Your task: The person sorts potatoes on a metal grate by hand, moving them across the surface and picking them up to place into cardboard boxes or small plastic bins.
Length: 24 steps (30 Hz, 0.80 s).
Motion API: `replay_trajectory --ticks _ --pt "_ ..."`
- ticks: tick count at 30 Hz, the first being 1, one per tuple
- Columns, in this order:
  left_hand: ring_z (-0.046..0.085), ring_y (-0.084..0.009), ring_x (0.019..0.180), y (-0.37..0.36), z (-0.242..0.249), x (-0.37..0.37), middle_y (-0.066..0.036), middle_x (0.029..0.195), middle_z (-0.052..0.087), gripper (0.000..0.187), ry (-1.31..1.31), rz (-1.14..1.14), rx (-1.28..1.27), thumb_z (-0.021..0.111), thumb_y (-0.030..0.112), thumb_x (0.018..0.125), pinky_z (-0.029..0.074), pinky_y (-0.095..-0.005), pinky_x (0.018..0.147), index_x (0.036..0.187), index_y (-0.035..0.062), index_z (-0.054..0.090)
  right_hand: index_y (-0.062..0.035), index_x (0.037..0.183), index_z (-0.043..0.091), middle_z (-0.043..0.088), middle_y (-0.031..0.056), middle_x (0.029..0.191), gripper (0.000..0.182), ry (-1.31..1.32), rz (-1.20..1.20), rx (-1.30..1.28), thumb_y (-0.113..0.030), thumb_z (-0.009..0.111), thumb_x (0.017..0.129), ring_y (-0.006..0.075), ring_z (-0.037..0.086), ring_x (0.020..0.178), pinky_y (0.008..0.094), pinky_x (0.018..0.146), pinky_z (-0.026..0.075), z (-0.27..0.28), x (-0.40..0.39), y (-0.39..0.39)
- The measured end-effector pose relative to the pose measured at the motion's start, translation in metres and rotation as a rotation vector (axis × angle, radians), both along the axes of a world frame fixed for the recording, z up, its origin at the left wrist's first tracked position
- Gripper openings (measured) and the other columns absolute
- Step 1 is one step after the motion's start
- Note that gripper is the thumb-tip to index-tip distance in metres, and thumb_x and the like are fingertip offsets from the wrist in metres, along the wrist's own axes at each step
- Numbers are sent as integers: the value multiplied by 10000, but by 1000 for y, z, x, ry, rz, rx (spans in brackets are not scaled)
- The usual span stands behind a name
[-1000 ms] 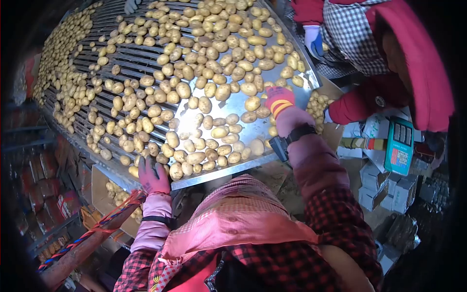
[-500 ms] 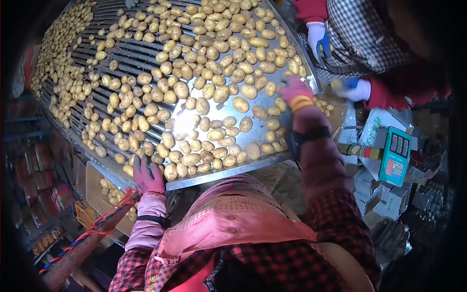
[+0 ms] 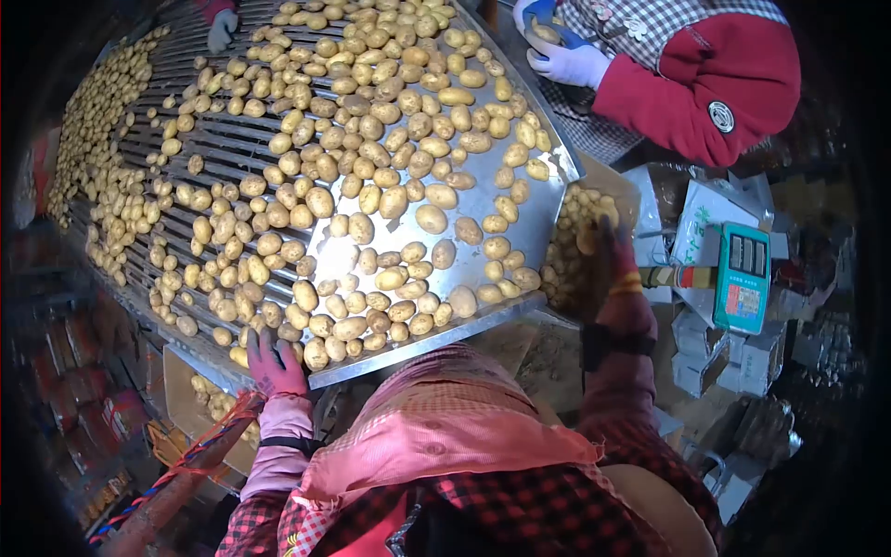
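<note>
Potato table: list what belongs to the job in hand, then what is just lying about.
In the job:
- potatoes
- metal table
- left hand, at its near edge
- right hand, over the right box
- left box, holding potatoes

Apparently lying about:
- teal scale
- white cartons

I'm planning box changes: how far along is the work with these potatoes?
Done: potatoes in the right box and left box, it seems. In hand: the right hand, blurred, is at the right box; the left hand is at the metal tray's near edge. Left: potatoes crowd the metal tray and slats, so probably much remains.
</note>
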<state>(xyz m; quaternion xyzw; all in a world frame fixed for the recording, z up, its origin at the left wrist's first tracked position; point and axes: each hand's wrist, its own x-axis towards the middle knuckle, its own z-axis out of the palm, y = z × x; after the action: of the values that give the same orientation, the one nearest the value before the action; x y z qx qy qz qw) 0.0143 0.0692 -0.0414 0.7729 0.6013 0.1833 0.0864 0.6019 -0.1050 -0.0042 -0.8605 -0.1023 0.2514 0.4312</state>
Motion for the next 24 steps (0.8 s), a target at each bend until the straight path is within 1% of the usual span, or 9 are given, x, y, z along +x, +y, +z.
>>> replay_trajectory --ticks 1,3,9,11,14,17,18,22,24 --pt "451 -441 1267 1 1 1 -280 1403 443 420 -6 2 5 570 208 911 355 -497 1069 1268 -12 554 8 1339 484 619 228 1180 667 -509 115 -213 -462 624 887 404 590 1088 459 942 465 -11 9 -11" --pt "458 -447 1255 2 7 4 -284 1397 447 422 28 28 2 583 201 901 361 -497 1066 1262 -16 559 17 1340 470 564 240 1262 663 -809 285 -375 -442 627 888 400 551 1155 454 977 445 -34 12 -10" --pt "477 -460 1219 2 5 3 -291 1364 476 465 64 34 63 633 229 863 371 -526 1040 1279 32 566 -71 1433 406 406 219 1448 768 -849 945 -84 -492 646 837 392 376 1337 482 1106 326 -26 -117 156" --pt "478 -452 1223 1 6 4 -277 1363 483 464 52 55 61 635 226 862 370 -520 1044 1283 43 567 -116 1460 385 328 197 1506 778 -1011 970 5 -521 622 839 396 310 1377 516 1129 276 -24 -147 220" --pt "479 -435 1233 2 7 4 -254 1368 490 465 25 66 57 637 223 861 370 -513 1047 1281 39 567 -127 1485 349 304 184 1527 795 -1040 1030 12 -539 596 852 391 293 1394 533 1145 232 -29 -179 288" --pt "481 -421 1236 0 11 4 -231 1354 508 465 44 95 38 644 219 847 376 -506 1043 1273 45 574 -138 1494 339 305 163 1534 779 -1102 1296 -107 -536 577 868 375 288 1404 538 1153 208 -71 -217 260" --pt "482 -419 1236 4 11 5 -228 1351 511 465 38 101 37 645 217 844 378 -506 1040 1270 46 576 -140 1481 360 313 153 1532 738 -1051 1462 -247 -504 583 879 364 266 1422 540 1157 192 -33 -224 243" --pt "502 -414 1206 4 14 8 -225 1330 525 450 25 116 67 647 213 837 390 -510 1018 1251 46 587 -110 1397 453 356 194 1494 604 -688 1793 8 -353 632 874 397 356 1368 500 1126 295 2 -201 201" --pt "517 -421 1173 6 13 9 -230 1296 543 437 4 116 110 651 212 828 397 -511 1009 1227 42 599 -117 1400 456 382 201 1474 598 -575 1640 56 -330 633 871 403 384 1343 489 1104 328 -14 -177 238"
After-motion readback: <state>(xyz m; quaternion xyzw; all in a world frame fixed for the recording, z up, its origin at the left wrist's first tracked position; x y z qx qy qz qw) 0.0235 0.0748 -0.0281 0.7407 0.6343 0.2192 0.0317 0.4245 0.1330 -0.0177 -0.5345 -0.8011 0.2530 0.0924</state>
